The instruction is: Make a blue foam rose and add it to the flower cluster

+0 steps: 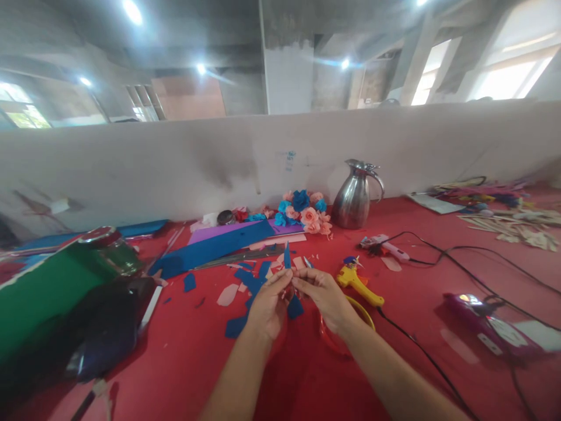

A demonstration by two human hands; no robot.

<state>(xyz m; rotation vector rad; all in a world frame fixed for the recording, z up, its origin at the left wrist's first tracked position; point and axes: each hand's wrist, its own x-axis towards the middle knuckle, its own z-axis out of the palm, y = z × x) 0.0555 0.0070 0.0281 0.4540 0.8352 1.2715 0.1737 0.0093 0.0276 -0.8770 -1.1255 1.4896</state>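
Observation:
Between the fingertips of both hands a narrow blue paper piece (287, 256) stands upright, its tip pointing away from me. My left hand (272, 298) pinches it from the left, fingers closed. My right hand (323, 295) meets it from the right, thumb and forefinger pressed together at its base. Cut blue paper pieces (236, 326) and pink paper pieces (228, 294) lie scattered beneath and beyond the hands. Just right of my right hand rests a yellow glue gun (360, 283). A yellow and red ring-shaped item (366, 313) is partly hidden under my right wrist.
Blue and pink paper flowers (307, 210) sit by the wall beside a steel jug (354, 196). A purple power strip (493, 330) and loose cords lie on the right. At left are a green sheet (56, 292), a glass jar (107, 248) and a dark object (114, 327).

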